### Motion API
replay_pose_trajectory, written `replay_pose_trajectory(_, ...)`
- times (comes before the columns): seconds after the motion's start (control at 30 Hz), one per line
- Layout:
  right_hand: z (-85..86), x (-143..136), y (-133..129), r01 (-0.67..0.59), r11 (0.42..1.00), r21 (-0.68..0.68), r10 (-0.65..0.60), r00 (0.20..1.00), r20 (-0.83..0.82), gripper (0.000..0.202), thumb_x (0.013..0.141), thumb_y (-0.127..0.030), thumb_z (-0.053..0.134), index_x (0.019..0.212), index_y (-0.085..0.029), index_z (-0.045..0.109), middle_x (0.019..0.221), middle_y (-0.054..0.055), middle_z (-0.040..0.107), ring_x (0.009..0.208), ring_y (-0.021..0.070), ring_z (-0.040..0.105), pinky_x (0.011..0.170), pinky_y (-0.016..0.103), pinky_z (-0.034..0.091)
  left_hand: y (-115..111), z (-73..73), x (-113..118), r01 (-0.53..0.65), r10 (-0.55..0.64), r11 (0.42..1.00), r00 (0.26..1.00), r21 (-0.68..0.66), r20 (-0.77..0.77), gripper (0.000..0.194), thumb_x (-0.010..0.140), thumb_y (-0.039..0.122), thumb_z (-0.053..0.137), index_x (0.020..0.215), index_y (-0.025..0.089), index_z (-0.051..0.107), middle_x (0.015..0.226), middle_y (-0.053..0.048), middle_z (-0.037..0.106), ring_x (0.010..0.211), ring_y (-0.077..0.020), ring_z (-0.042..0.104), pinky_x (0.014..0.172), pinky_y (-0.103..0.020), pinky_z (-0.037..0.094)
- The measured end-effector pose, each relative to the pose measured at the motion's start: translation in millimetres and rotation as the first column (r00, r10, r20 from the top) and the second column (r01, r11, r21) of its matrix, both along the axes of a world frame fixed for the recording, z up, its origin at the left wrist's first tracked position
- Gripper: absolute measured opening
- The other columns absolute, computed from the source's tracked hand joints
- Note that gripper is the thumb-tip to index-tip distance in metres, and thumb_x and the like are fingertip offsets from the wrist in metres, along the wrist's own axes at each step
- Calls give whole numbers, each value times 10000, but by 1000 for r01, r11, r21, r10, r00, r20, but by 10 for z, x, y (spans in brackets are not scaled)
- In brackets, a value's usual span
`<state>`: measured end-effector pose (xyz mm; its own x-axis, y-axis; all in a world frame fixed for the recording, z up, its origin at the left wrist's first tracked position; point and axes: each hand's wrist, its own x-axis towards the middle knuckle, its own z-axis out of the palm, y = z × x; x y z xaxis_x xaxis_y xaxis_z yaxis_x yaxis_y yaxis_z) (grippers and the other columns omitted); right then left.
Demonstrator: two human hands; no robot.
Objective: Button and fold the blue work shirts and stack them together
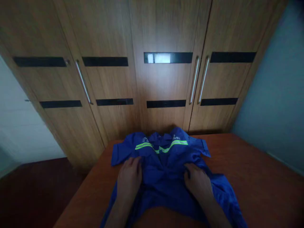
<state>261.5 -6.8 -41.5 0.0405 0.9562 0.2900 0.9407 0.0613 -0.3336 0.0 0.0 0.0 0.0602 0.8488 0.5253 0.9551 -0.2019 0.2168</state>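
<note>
A blue short-sleeved work coverall (154,172) lies spread on the table, its collar at the far end and its lower part reaching towards me. Yellow-green and silver reflective strips cross its chest, with pale lettering above them. On the left side of the garment, below the chest strip, my left hand (129,175) is closed with curled fingers on the cloth. My right hand (199,182) grips the right side at about the same height, thumb towards the middle. Folds of fabric under both hands are dim, and the fingertips are partly hidden.
The reddish-brown wooden table (251,164) reaches a wall of wooden wardrobe doors (163,82) with long metal handles and black strips. A pale blue wall (277,104) stands along the right. Dark floor (45,190) shows at the lower left, beside a white wall (26,126).
</note>
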Motion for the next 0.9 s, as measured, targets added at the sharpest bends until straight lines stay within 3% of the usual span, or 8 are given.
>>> replay_pose_trajectory(0.13,167,-74,-71,-37,975,218,33,999,24,351,814,-150,476,1141,-189,598,1113,93,613,1061,283,526,920,450,389,-193,181,310,202,-216,954,975,220,42,269,872,115,443,1089,193,584,1049,-89,596,978,-241,549,882,-418,464)
replay_pose_trajectory(0.2,274,-179,-106,-117,943,311,121,993,9,361,814,-138,478,1154,-198,584,1152,87,592,1108,277,489,974,459,348,-263,204,501,333,-354,918,933,214,64,278,860,100,444,1079,210,575,1051,-77,589,970,-218,553,869,-371,470)
replay_pose_trajectory(0.27,366,-313,-123,-238,908,345,257,966,-10,335,825,-121,462,1119,-212,594,1147,73,592,1107,252,487,1001,434,332,-282,166,667,397,-412,908,903,132,120,242,853,93,436,1007,214,576,993,-63,590,917,-199,563,829,-338,479)
replay_pose_trajectory(0.37,387,-484,-79,-356,892,279,386,921,-57,316,826,-93,449,1065,-219,612,1078,61,614,1039,222,523,970,384,365,-214,27,771,355,-346,935,915,-8,207,199,835,68,408,879,202,547,898,-53,571,858,-198,562,786,-335,480)
replay_pose_trajectory(0.53,134,-531,99,-346,930,124,364,914,-177,256,796,-65,449,910,-195,637,902,55,627,909,208,570,871,339,419,-79,-187,667,289,-247,950,929,-119,276,198,787,38,419,879,194,500,873,-39,548,865,-197,557,794,-337,464)
replay_pose_trajectory(0.67,20,-498,120,-366,924,111,382,885,-264,202,814,-105,471,873,-207,634,869,34,624,864,191,573,840,316,425,-73,-248,639,274,-223,947,937,-170,270,200,768,44,443,870,200,516,893,-40,553,890,-204,554,810,-340,452)
replay_pose_trajectory(0.9,21,-484,104,-428,897,114,439,826,-355,191,803,-118,489,838,-212,651,852,20,648,834,172,590,810,281,432,-67,-293,618,277,-229,946,940,-170,254,147,798,80,480,821,192,574,908,-51,563,900,-207,557,827,-343,451)
